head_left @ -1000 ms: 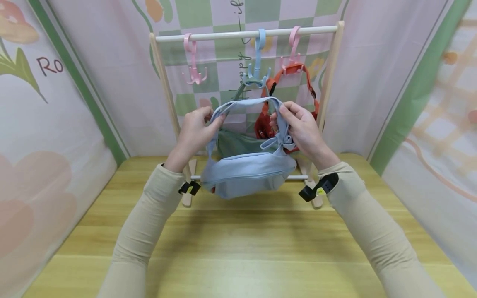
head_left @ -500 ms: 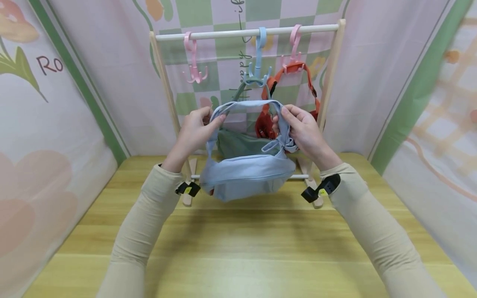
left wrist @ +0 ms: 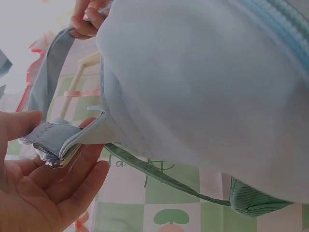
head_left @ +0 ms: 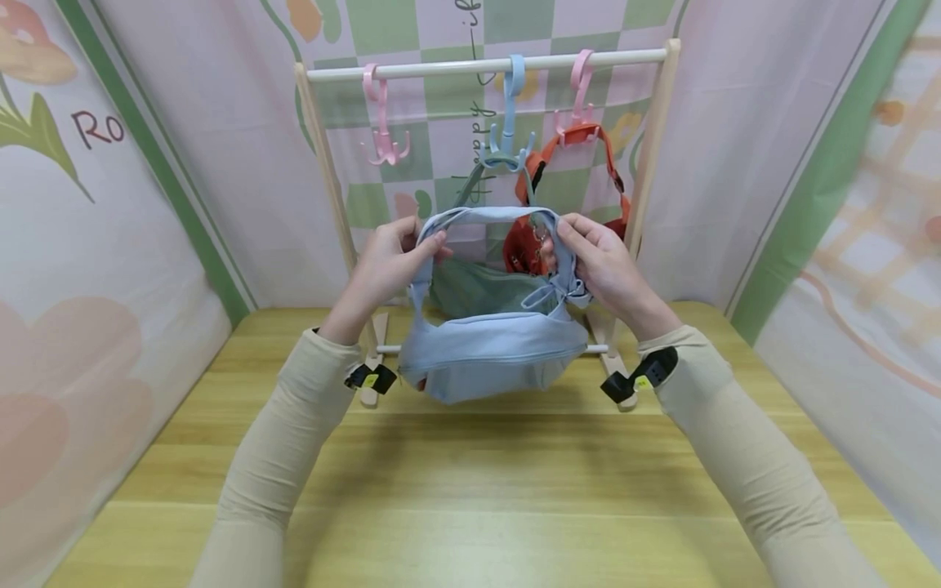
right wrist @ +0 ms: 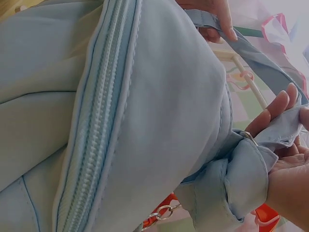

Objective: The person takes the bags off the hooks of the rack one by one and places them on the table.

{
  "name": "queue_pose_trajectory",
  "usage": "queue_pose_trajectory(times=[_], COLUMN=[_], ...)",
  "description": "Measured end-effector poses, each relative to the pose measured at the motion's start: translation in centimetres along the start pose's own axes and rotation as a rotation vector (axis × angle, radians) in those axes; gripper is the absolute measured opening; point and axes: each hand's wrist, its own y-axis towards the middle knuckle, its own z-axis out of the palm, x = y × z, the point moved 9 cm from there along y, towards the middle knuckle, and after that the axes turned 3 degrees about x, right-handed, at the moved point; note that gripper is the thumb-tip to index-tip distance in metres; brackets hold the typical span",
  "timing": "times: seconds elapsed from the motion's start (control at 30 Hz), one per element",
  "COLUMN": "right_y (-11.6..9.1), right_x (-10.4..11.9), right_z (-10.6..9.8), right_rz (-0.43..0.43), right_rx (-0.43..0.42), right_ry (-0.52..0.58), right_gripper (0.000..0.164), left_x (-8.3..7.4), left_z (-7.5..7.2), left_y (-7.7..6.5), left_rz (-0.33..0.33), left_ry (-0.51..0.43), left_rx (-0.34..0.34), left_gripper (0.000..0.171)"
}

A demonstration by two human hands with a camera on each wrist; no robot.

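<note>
A light blue zippered bag (head_left: 492, 351) hangs in the air by its strap (head_left: 488, 215), in front of the rack. On the strap's left side, my left hand (head_left: 390, 265) pinches it between thumb and fingers. My right hand (head_left: 606, 265) grips the right side, just above a knotted loop of strap (head_left: 569, 290). In the left wrist view the folded strap (left wrist: 53, 137) lies across the fingers under the thumb. A long zipper (right wrist: 99, 116) and a metal ring (right wrist: 250, 138) show in the right wrist view. Behind it, a green bag (head_left: 470, 287) is partly hidden.
A rack with a white rail (head_left: 441, 69) stands at the back of the wooden table (head_left: 470, 490). It bears a pink hook (head_left: 382, 122) at left, a blue hook (head_left: 509, 114) holding the green bag, and another pink hook (head_left: 579, 90) holding a red bag (head_left: 524, 245).
Both hands and the blue bag have sunk slightly, and the strap's top sits lower against the rack. The grip on the strap is kept. The bags on the hooks stay put.
</note>
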Motion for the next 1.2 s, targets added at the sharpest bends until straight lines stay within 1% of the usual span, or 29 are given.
queue_pose_trajectory(times=[0.2, 0.33, 0.47, 0.6, 0.8, 0.97, 1.1, 1.2], right_y=[-0.1, -0.2, -0.2, -0.3, -0.5, -0.6, -0.8, -0.9], right_x=[-0.3, -0.4, -0.5, -0.7, -0.7, -0.8, -1.0, -1.1], right_z=[-0.1, -0.2, -0.3, -0.1, 0.2, 0.3, 0.2, 0.2], right_rz=[0.011, 0.019, 0.02, 0.016, -0.007, -0.006, 0.01, 0.021], right_rx=[0.012, 0.02, 0.02, 0.041, 0.125, 0.162, 0.172, 0.179], right_ry=[-0.029, -0.043, -0.05, -0.043, -0.047, -0.06, -0.079, -0.103], right_gripper=[0.029, 0.028, 0.028, 0.025, 0.022, 0.02, 0.019, 0.019], left_x=[0.3, 0.7, 1.0, 1.0, 0.7, 0.7, 1.0, 1.2], left_z=[0.2, 0.5, 0.8, 0.8, 0.7, 0.6, 0.5, 0.4], left_y=[-0.1, -0.3, -0.5, -0.6, -0.7, -0.7, -0.7, -0.9], left_rz=[-0.013, -0.053, -0.078, -0.066, -0.031, -0.007, -0.007, -0.02], left_ry=[-0.04, -0.053, -0.02, 0.027, 0.035, 0.059, 0.099, 0.104], left_rx=[0.012, 0.033, 0.051, 0.043, 0.039, 0.042, 0.044, 0.046], left_gripper=[0.026, 0.032, 0.032, 0.031, 0.033, 0.033, 0.035, 0.036])
